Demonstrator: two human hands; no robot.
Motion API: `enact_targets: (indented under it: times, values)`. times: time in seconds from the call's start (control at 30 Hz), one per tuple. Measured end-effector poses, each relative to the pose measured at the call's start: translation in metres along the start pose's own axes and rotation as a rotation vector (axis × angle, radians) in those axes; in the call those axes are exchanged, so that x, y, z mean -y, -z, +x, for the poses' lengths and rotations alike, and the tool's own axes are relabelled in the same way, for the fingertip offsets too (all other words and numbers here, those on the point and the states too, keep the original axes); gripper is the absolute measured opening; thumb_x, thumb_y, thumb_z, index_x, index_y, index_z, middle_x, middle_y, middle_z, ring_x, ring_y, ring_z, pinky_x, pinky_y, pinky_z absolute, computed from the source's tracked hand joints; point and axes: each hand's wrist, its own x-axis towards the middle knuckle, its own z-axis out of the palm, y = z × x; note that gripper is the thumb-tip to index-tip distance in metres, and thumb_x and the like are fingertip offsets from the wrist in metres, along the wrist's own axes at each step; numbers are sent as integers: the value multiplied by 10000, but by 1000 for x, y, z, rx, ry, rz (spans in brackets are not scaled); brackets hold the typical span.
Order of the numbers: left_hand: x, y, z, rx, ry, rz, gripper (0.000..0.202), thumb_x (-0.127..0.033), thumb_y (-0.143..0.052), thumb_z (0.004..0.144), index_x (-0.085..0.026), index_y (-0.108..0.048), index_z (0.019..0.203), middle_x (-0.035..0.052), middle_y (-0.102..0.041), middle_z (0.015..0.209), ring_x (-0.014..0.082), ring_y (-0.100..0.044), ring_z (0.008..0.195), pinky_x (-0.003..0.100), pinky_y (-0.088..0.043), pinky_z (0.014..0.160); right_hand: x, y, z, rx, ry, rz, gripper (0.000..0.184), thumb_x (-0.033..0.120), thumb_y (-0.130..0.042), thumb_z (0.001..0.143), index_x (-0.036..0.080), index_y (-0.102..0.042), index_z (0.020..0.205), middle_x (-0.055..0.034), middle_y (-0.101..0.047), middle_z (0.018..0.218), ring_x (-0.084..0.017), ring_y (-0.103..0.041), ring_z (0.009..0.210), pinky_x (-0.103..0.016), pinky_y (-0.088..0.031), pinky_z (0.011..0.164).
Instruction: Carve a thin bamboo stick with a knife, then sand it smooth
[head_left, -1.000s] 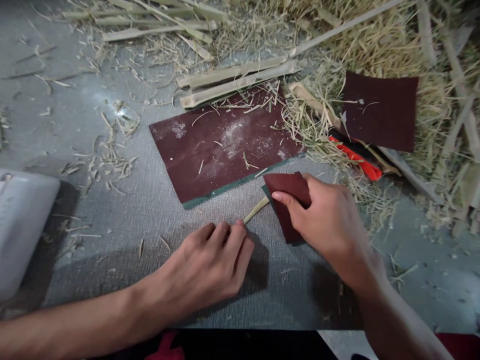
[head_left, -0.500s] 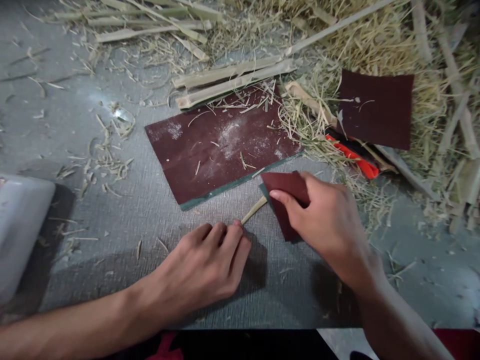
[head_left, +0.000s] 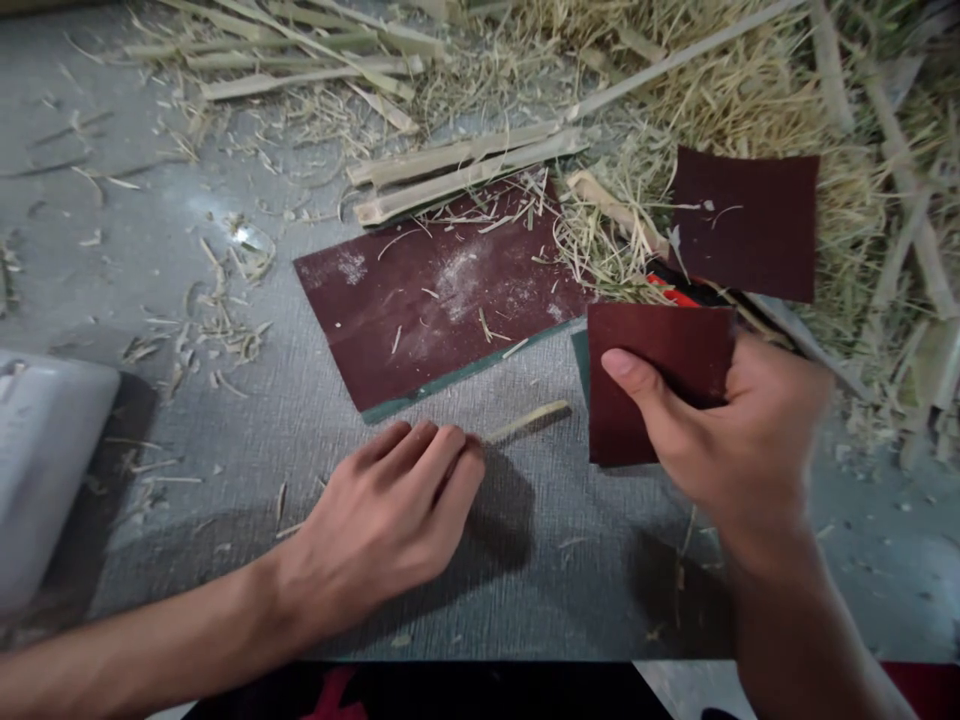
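Note:
My left hand is closed on a thin bamboo strip, whose pale free end sticks out to the right just above the table. In my right hand is a folded piece of sandpaper, dark red-brown with a green back showing at its left edge. My right thumb presses on its face; the other fingers are hidden behind it. The sandpaper stands apart from the strip's end. Beyond both hands a larger sandpaper sheet lies flat, dusted with pale powder and shavings.
Two split bamboo pieces rest along the large sheet's far edge. Another sandpaper square lies on shavings at right, near a red and black object. Heaped shavings fill the back right. A white box-like object stands at left.
My right hand has moved right with the sandpaper, off the strip's end, which now shows bare. The sandpaper's face is turned more toward me. My left hand has shifted slightly left.

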Motion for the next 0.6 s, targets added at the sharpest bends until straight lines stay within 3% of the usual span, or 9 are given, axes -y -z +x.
enact_targets:
  times: [0.23, 0.33, 0.43, 0.6]
  values:
    - [0, 2, 1, -11, 30, 54, 282, -78, -356, 918, -92, -620, 820, 75, -642, 744, 194, -610, 648, 316, -544, 524, -5, -5, 0, 92, -41, 32, 242, 438, -644, 765, 200, -627, 729, 16, -541, 558, -125, -473, 515, -257, -377, 491]
    - [-1, -3, -3, -38, 59, 54, 316, -98, -317, 934, -109, -613, 823, 69, -632, 778, 178, -601, 669, 305, -533, 533, -3, -7, -2, 151, -53, 81, 240, 443, -634, 775, 204, -639, 789, 18, -574, 585, -121, -493, 508, -241, -383, 478]
    - [-2, -7, -6, -68, 75, 55, 310, -103, -314, 936, -114, -604, 829, 62, -620, 791, 168, -593, 671, 303, -527, 545, 4, -11, -7, 305, -30, 107, 259, 451, -605, 798, 196, -632, 831, -4, -630, 652, -134, -550, 547, -239, -407, 507]
    - [0, -4, -3, -22, 48, 32, 279, -93, -342, 921, -105, -603, 823, 52, -605, 737, 171, -599, 635, 300, -529, 521, 18, -17, -16, 511, -19, 4, 250, 434, -562, 827, 188, -601, 808, -17, -638, 654, -145, -569, 555, -241, -383, 505]
